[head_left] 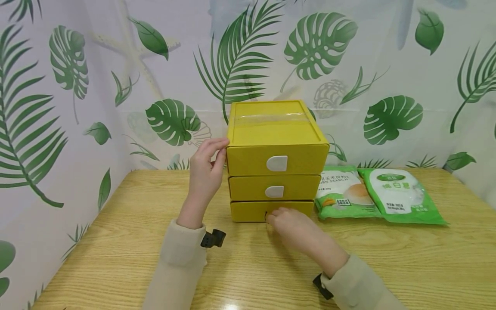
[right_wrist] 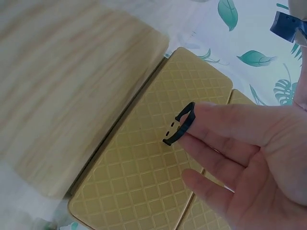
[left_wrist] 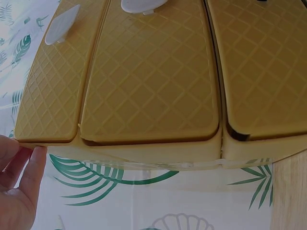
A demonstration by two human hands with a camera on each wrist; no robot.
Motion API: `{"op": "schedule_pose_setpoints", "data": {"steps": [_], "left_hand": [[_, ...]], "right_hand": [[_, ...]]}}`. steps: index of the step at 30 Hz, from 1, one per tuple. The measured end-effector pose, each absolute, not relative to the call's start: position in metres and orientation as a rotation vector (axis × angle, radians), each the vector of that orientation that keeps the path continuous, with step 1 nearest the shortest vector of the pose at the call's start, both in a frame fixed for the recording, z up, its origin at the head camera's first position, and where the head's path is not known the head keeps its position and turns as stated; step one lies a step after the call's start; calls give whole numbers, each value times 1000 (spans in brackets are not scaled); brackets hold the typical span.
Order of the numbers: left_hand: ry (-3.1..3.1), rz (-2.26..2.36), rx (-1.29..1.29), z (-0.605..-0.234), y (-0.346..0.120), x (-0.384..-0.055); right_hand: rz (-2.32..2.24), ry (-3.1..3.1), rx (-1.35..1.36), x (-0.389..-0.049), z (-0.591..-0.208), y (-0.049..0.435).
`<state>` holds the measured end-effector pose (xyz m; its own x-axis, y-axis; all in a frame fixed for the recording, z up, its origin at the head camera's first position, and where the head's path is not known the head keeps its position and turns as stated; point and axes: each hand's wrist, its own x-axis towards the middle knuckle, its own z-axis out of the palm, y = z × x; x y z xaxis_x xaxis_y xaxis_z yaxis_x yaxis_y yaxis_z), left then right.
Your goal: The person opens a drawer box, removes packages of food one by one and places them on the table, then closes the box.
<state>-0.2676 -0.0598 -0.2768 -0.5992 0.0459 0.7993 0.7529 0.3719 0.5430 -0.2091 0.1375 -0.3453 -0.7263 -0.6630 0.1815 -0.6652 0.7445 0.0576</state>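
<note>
A yellow three-drawer box stands on the table, its drawer fronts closed. My left hand touches its upper left corner with fingertips; in the left wrist view, those fingers rest at the box's side edge. Low down, my right hand is at the bottom drawer. There it pinches a curved black handle, held by the small dark slots in the quilted-pattern front. Whether the handle's ends sit in the slots, I cannot tell. White tabs mark the top drawer and middle drawer.
Two green-and-white packets lie right of the box: a corn starch packet and another packet beside it. Clear tape crosses the box top. Behind the wooden table hangs a leaf-patterned cloth.
</note>
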Motion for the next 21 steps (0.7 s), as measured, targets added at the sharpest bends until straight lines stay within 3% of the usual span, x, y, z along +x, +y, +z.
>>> {"op": "schedule_pose_setpoints", "data": {"steps": [21], "left_hand": [[-1938,-1275,-681,-275,-60,-266]], "right_hand": [[104,-2790,1078,-205,-340,135]]}}
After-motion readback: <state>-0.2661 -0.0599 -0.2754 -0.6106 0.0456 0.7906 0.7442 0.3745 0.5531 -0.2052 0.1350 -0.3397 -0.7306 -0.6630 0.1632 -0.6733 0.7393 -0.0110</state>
